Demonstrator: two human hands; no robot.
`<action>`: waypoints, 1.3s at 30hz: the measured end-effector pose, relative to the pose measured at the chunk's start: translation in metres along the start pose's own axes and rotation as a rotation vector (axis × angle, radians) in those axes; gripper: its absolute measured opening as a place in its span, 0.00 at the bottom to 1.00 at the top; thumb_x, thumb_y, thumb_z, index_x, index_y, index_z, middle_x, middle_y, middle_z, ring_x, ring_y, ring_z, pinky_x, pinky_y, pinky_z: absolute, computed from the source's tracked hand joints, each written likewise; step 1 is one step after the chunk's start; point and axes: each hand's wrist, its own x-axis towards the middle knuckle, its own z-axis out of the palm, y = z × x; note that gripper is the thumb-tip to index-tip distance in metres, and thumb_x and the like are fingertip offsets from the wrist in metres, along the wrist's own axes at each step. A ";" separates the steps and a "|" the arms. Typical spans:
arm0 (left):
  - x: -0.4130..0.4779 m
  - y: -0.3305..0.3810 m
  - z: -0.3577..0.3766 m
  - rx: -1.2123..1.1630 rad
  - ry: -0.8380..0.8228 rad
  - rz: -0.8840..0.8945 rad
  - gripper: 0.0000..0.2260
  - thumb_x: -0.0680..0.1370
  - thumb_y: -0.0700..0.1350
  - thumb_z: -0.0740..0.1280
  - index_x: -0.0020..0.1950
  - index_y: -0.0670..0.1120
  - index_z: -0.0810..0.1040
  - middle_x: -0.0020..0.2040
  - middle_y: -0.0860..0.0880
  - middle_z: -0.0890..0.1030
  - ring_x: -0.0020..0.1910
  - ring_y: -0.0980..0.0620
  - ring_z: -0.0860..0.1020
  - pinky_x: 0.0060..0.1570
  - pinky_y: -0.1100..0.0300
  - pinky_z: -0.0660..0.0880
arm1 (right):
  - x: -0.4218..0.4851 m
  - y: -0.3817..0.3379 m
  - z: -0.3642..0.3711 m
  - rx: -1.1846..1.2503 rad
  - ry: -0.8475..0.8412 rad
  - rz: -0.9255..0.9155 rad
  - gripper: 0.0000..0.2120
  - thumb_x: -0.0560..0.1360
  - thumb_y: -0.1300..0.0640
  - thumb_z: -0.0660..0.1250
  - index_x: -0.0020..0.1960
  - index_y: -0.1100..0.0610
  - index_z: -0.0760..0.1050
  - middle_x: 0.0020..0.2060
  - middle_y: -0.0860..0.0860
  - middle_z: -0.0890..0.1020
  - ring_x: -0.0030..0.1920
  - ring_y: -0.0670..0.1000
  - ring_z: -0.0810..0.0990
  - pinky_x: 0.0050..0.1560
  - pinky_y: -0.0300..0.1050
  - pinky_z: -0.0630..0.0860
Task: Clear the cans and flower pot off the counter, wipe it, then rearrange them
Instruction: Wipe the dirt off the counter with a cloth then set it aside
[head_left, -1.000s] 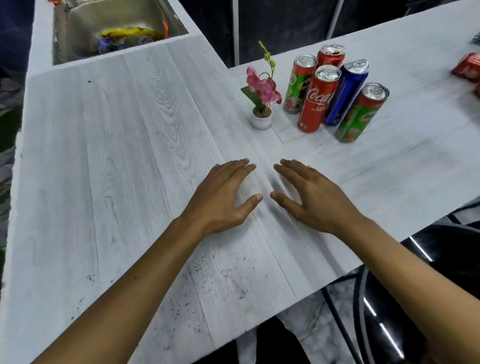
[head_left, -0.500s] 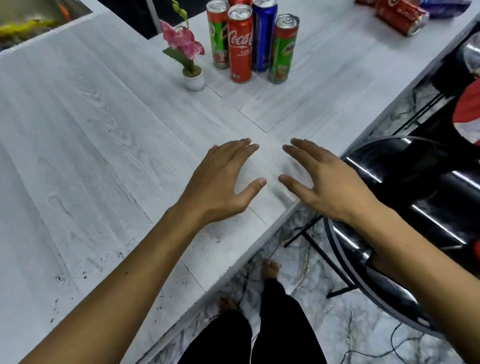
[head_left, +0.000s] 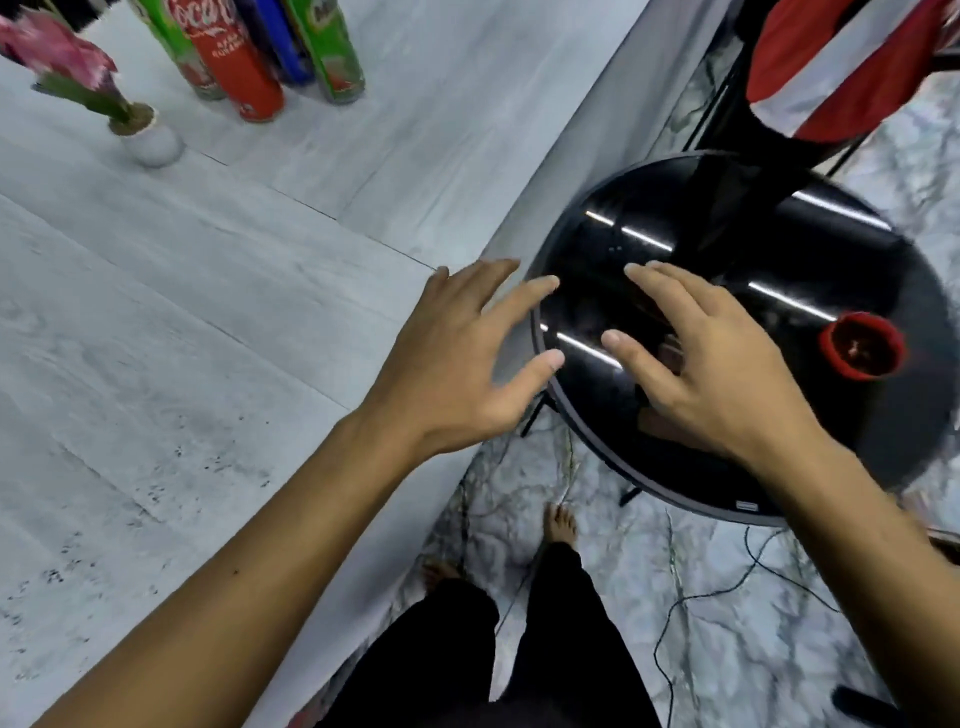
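Cans (head_left: 234, 62), four in view, standing close together at the far left of the counter (head_left: 208, 286), tops cut off by the frame edge; from left to right green, red, blue, green. Pot (head_left: 150, 140), small and white, holding a pink flower (head_left: 57, 49), upright on the same surface just left of the group and not touching it. Counter of pale grey wood grain, crossed by thin seam lines, with dark specks (head_left: 208, 457) scattered over the near left part. Counter edge running diagonally from upper right to bottom centre. Past the edge, a marble-patterned floor (head_left: 701, 597) with a thin black cable (head_left: 727, 587) lying on it; two bare feet (head_left: 560, 522) and dark trouser legs at the bottom. Round glossy black table (head_left: 779, 249) just beside the counter edge, with strips of light reflected in its top. Red object (head_left: 862, 345), round and blurred, on the right part of the table. Red-and-white cloth (head_left: 841, 62) at top right, behind the table. Left forearm crossing the counter from bottom left. Left hand (head_left: 457, 364) palm down over the counter edge, fingers spread and nearly straight, tips reaching past the edge to the table rim, holding nothing. Right hand (head_left: 717, 374) palm down over the table, fingers spread, holding nothing, its reflection visible in the gloss beneath; contact with the top not discernible. Hands near each other but not touching, and both well apart from cans and pot.
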 end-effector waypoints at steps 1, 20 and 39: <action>0.008 0.009 0.010 0.009 -0.021 0.010 0.27 0.80 0.60 0.64 0.77 0.52 0.70 0.75 0.44 0.71 0.73 0.44 0.68 0.73 0.46 0.62 | -0.006 0.015 -0.002 0.003 0.007 0.041 0.32 0.80 0.37 0.62 0.79 0.50 0.64 0.76 0.51 0.69 0.73 0.54 0.68 0.66 0.46 0.66; 0.093 0.061 0.216 -0.262 -0.490 -0.318 0.24 0.78 0.58 0.67 0.73 0.67 0.65 0.62 0.53 0.79 0.64 0.49 0.76 0.57 0.51 0.74 | -0.085 0.192 0.060 0.432 -0.104 0.728 0.29 0.78 0.42 0.68 0.77 0.43 0.65 0.64 0.49 0.79 0.54 0.50 0.81 0.53 0.47 0.77; 0.114 0.067 0.254 -0.475 -0.344 -0.482 0.08 0.80 0.52 0.70 0.58 0.57 0.83 0.57 0.58 0.83 0.59 0.54 0.78 0.60 0.49 0.77 | -0.059 0.207 0.099 0.797 -0.019 0.793 0.17 0.75 0.49 0.75 0.63 0.43 0.80 0.46 0.45 0.83 0.31 0.43 0.81 0.34 0.32 0.75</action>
